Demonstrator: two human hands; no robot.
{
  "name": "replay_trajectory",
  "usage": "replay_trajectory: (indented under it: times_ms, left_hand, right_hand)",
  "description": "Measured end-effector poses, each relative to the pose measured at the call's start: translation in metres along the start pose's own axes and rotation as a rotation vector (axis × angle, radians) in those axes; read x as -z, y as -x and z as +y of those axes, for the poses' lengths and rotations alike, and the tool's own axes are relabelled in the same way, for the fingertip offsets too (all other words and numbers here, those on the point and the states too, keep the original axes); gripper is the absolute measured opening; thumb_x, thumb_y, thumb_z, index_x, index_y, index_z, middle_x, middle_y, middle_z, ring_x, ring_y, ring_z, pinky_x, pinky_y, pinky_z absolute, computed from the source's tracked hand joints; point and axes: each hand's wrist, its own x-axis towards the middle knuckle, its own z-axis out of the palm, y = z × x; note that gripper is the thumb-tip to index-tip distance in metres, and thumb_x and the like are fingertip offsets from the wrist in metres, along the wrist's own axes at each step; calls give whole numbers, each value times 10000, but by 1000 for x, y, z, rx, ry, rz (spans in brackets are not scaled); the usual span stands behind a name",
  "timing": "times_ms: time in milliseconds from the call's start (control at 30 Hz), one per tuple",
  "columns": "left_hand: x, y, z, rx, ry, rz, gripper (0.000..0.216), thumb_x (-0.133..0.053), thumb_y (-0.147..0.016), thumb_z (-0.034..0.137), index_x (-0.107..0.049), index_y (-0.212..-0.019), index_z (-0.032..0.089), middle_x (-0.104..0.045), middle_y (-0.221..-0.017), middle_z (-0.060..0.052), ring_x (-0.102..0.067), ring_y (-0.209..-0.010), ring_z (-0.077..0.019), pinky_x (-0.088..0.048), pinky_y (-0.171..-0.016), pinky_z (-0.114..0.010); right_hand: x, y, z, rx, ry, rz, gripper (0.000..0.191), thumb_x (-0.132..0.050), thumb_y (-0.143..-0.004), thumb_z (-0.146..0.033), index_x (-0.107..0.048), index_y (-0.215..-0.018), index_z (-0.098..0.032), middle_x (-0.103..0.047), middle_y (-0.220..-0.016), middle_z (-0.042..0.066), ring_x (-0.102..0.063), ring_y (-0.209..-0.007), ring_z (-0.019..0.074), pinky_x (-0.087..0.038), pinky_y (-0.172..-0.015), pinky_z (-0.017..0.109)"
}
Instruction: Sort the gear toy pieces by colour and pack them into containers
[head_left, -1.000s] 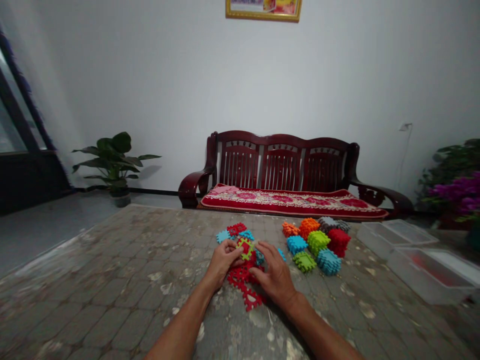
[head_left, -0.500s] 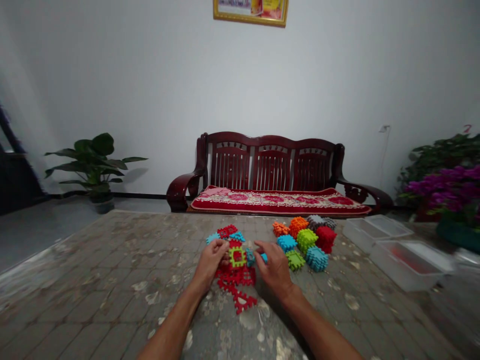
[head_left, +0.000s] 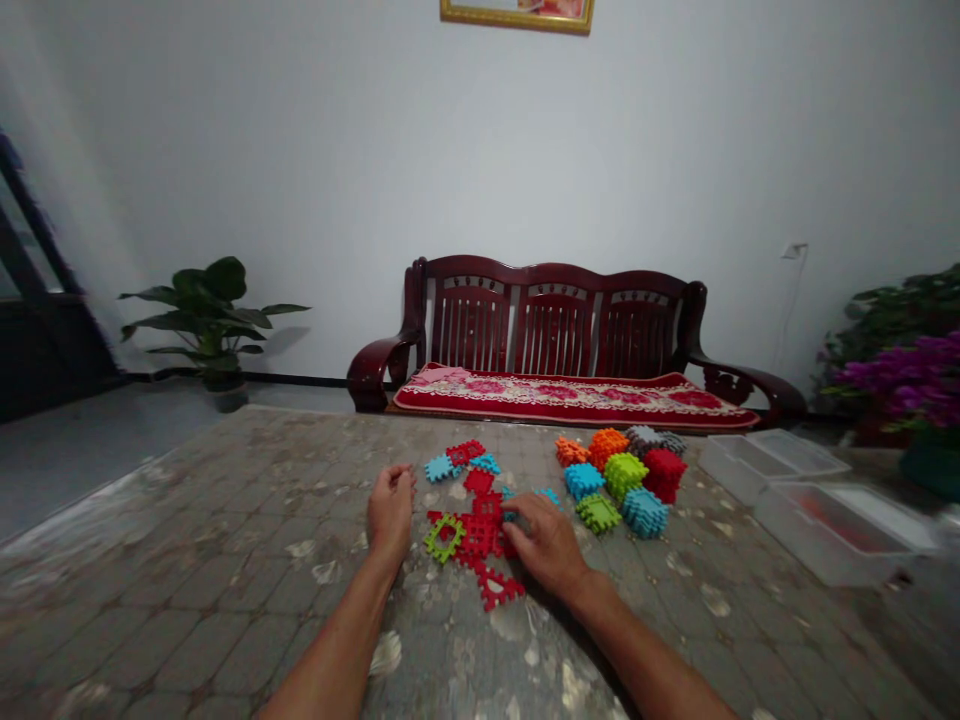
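Note:
Red interlocking plastic tiles (head_left: 478, 537) with notched edges lie joined in an uneven shape on the table. A lime-green square frame tile (head_left: 445, 539) rests at their left side. My right hand (head_left: 551, 548) bends its fingers and thumb over the right edge of the red tiles, gripping there; its fingertips are partly hidden. Bits of blue tile (head_left: 551, 495) show just behind that hand. My left hand (head_left: 391, 508) is closed, left of the green tile and apart from it; whatever its fingers hold, if anything, is hidden. A light-blue tile (head_left: 439, 468) lies beyond the red shape.
Several stacks of tiles stand at the right, including orange (head_left: 608, 446), lime green (head_left: 624, 474), red (head_left: 664, 474) and blue (head_left: 645, 512). Farther right are clear plastic boxes (head_left: 832, 535). A patterned cover (head_left: 300, 600) spreads over the table; a wooden bench (head_left: 551, 320) stands behind.
The green frame tile, earlier between my hands, now lies lower left on the red tiles. My left hand has drawn back leftward. My right hand has come down onto the red tiles' edge.

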Motion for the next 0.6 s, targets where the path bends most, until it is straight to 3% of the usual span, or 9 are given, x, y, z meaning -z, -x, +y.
replay_trajectory:
  times_ms: [167,300,400,467,600]
  left_hand:
    - [5,5,0,-87,-242,42,280,-543,-858,231,-677,-1103,225,-729,-1195,-98,-660,-1186,-272,-481,-1075,-403]
    - [6,13,4,-152,-676,2,365,-528,-906,251,-673,-1240,227,-699,-1292,-134,-626,-1241,-315,-464,-1052,-429]
    - [6,16,8,-168,-782,-28,384,-503,-930,258,-664,-1276,225,-693,-1316,-139,-621,-1247,-310,-464,-1030,-417]
    - [6,16,10,-167,-810,-36,381,-500,-934,255,-664,-1277,228,-696,-1312,-137,-621,-1246,-308,-461,-1026,-414]
    - [6,17,14,-175,-822,-62,373,-500,-931,240,-678,-1257,213,-706,-1284,-150,-628,-1235,-321,-462,-1023,-428]
  right_hand:
    - [-12,-4,-33,55,34,-121,266,-721,-851,-232,-714,-1116,-255,-751,-1120,39,-654,-1059,231,-481,-931,353]
    - [-24,-7,-47,32,101,-154,387,-785,-799,-310,-699,-1174,-266,-730,-1162,57,-625,-1082,267,-468,-916,372]
    - [-29,-11,-51,56,141,-166,518,-811,-777,-335,-667,-1268,-261,-709,-1249,70,-590,-1147,288,-452,-957,401]
    - [-30,-14,-53,92,171,-192,466,-800,-805,-341,-679,-1248,-266,-716,-1240,64,-582,-1140,282,-443,-958,404]
    - [-29,-18,-55,196,282,-265,185,-708,-917,-330,-726,-1087,-257,-750,-1069,52,-588,-1042,255,-434,-893,383]
